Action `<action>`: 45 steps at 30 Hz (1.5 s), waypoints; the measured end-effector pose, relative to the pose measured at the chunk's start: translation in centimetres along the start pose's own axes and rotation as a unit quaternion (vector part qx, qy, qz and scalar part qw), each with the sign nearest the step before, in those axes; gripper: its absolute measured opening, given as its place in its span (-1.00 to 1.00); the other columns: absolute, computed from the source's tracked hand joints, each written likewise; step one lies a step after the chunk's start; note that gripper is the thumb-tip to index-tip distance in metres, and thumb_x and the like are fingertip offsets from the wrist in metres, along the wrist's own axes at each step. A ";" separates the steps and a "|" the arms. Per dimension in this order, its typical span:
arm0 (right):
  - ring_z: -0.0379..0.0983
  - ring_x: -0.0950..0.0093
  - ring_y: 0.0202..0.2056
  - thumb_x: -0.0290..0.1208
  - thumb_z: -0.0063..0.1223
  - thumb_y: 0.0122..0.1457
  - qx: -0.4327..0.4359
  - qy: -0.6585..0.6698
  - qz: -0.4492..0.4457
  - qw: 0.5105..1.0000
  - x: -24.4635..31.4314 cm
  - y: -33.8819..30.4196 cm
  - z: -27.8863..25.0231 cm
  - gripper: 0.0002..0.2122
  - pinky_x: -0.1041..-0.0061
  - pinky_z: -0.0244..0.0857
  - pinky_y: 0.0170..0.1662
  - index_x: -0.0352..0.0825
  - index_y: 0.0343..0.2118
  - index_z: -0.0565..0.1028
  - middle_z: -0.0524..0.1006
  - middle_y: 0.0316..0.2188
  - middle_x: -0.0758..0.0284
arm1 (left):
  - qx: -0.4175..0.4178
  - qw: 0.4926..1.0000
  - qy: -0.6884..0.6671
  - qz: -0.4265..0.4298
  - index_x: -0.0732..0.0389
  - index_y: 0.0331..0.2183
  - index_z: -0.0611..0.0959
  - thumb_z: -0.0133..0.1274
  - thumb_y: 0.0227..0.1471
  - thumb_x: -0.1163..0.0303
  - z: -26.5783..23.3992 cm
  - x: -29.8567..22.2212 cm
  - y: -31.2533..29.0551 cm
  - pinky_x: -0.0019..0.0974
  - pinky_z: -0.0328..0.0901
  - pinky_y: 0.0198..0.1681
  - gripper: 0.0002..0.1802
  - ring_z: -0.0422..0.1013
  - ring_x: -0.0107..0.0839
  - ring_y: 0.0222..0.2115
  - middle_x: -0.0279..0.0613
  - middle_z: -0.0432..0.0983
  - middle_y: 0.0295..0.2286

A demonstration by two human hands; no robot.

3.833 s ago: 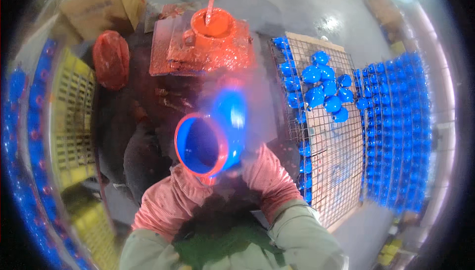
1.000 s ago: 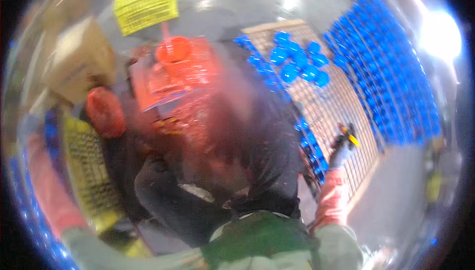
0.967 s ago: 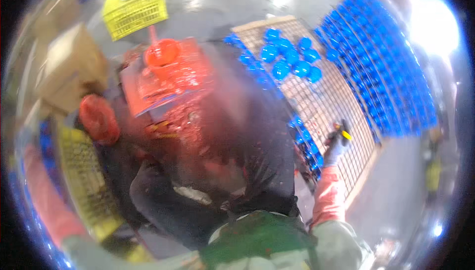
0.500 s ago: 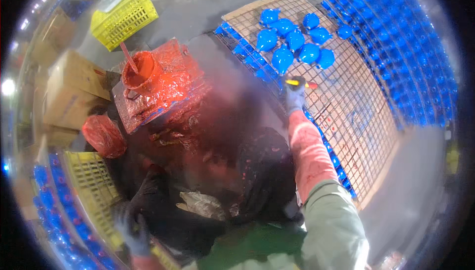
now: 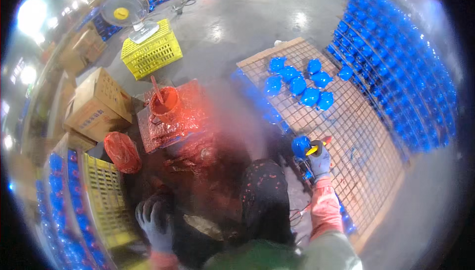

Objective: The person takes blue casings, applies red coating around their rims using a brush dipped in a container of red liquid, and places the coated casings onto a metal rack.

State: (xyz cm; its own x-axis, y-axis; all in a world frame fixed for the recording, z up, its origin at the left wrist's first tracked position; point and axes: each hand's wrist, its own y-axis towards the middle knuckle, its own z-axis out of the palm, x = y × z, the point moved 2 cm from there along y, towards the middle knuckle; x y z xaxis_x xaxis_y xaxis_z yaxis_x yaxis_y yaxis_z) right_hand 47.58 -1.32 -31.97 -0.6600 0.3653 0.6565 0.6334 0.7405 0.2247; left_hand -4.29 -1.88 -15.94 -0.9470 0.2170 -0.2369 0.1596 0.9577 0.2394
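Observation:
My right hand (image 5: 320, 163), in a grey glove and red-stained sleeve, is closed at the near left edge of a wire rack (image 5: 354, 171). It grips a small yellow tool (image 5: 311, 150) with a red end; its exact kind is unclear. Against the fingers, on their left, is a glossy blue rounded piece (image 5: 300, 147), seemingly held too. Farther up the rack lie several similar blue pieces (image 5: 310, 97) in a cluster. My left hand (image 5: 157, 223), gloved in grey, hangs over my dark-clothed leg, fingers apart, holding nothing visible.
A red-coated bucket (image 5: 166, 109) with a stick stands on a red-smeared block (image 5: 195, 101). Beside it are a red-wrapped bundle (image 5: 122, 152) and a cardboard box (image 5: 96, 104). A fan (image 5: 126, 10) tops a yellow crate (image 5: 152, 54). Racks of blue pieces (image 5: 396, 67) rise at right.
My right hand has drawn back toward me with one blue piece from the cluster. My left hand has risen slightly and moved right. The whole view has shifted, showing more of the far floor.

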 end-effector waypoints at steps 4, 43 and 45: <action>0.49 0.17 -0.49 -0.28 0.15 -0.18 0.040 -0.200 -0.144 0.968 8.6 -0.3 -7.4 -0.74 0.22 0.29 -0.42 -0.15 -0.34 0.49 0.52 -0.57 0.22 | 0.068 0.905 -0.414 0.077 0.27 -0.05 0.50 0.11 -0.03 0.35 3.5 -4.5 1.8 -0.11 0.15 0.10 -0.54 0.29 -0.08 0.00 -0.06 0.41 -0.07; 0.51 0.37 -0.22 -0.25 0.09 0.12 0.188 0.243 -0.236 0.922 37.9 7.9 29.5 -0.72 0.44 0.33 -0.13 -0.33 -0.19 0.53 0.59 -0.27 0.25 | -0.153 0.031 -0.987 0.022 0.08 0.13 0.32 -0.07 0.15 0.11 -0.1 9.4 10.7 0.16 0.08 0.15 -0.45 0.20 -0.10 0.09 -0.08 0.23 0.12; 0.51 0.45 -0.36 -0.25 0.07 0.13 0.150 0.277 -0.235 0.920 36.7 10.2 30.5 -0.74 0.48 0.35 -0.28 -0.36 -0.26 0.55 0.59 -0.37 0.31 | -0.137 0.056 -0.989 0.022 0.05 0.12 0.36 -0.04 0.14 0.13 -0.1 9.1 11.4 0.14 0.05 0.18 -0.47 0.20 -0.16 0.11 -0.17 0.26 0.11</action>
State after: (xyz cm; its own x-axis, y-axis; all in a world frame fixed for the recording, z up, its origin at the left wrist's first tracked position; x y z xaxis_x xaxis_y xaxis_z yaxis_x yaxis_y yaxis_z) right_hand 17.49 36.90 -27.56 -0.4729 -0.3166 0.8222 0.1359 0.8958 0.4231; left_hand -11.09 10.99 -15.30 0.9783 0.0743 0.1936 -0.1175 0.9678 0.2225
